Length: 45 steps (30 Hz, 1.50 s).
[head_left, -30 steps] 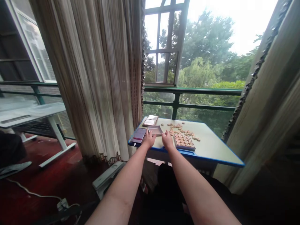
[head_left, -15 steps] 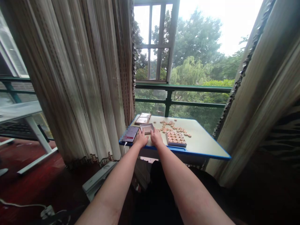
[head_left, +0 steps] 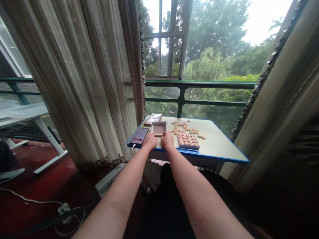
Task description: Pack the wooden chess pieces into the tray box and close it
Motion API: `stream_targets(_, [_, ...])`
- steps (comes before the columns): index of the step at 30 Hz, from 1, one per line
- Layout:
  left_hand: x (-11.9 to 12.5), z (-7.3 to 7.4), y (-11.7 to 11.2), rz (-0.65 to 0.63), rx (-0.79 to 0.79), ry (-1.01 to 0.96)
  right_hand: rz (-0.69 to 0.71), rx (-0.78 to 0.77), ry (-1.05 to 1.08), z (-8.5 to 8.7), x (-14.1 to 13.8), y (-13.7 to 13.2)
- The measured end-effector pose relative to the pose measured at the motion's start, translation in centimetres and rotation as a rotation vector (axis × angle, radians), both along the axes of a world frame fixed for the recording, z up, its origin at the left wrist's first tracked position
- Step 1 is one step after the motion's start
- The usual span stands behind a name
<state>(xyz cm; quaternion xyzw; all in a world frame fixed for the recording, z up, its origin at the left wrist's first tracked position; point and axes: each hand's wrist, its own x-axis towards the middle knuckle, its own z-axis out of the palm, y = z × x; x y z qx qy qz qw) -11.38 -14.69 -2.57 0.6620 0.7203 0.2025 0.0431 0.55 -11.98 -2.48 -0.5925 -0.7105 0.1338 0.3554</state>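
Observation:
An open, shallow, empty box [head_left: 159, 128] is on the near left part of the table, its inside facing me. My left hand [head_left: 150, 142] is closed at its near left corner, and my right hand [head_left: 167, 140] grips the near right corner with the thumb by the rim. The fingers' undersides are hidden. To the right stands a second box [head_left: 189, 146] filled with rows of round wooden chess pieces [head_left: 188, 138]. Behind it, more loose chess pieces [head_left: 183, 125] lie scattered on the table.
A phone or tablet [head_left: 141, 135] with a white cable [head_left: 133, 146] lies at the left edge of the blue-rimmed table [head_left: 219, 146]. A flat case [head_left: 153, 119] is at the back left. Curtains flank the table, and a green railing [head_left: 199, 84] runs behind. A person's foot [head_left: 12, 174] shows far left.
My hands have shifted from the sides of the empty box to its near corners. The box has turned and now faces me more. The camera view has moved slightly.

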Motion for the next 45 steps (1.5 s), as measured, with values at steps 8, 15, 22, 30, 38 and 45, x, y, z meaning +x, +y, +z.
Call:
stream_targets(8, [0.2,0.1,-0.5,0.044,0.061,-0.017,-0.01,0.018,-0.02,0.0,0.2,-0.1])
stream_targets(15, [0.4,0.4,-1.0,0.082,0.089,-0.054,-0.025,0.008,-0.019,0.4,0.2,-0.7])
stream_targets(22, [0.3,0.2,-1.2,-0.025,0.165,-0.067,-0.011,-0.014,-0.122,0.6,0.0,-1.6])
stream_targets(30, [0.3,-0.6,-0.2,-0.05,0.045,-0.021,-0.019,0.013,0.169,0.2,0.4,-0.8])
stream_targets(38, [0.4,-0.4,0.2,-0.049,0.034,0.027,0.081,-0.039,0.514,-0.4,1.7,0.0])
stream_targets(45, [0.5,0.1,-0.1,-0.034,0.034,0.027,0.175,-0.092,0.666,-1.0,1.5,0.3])
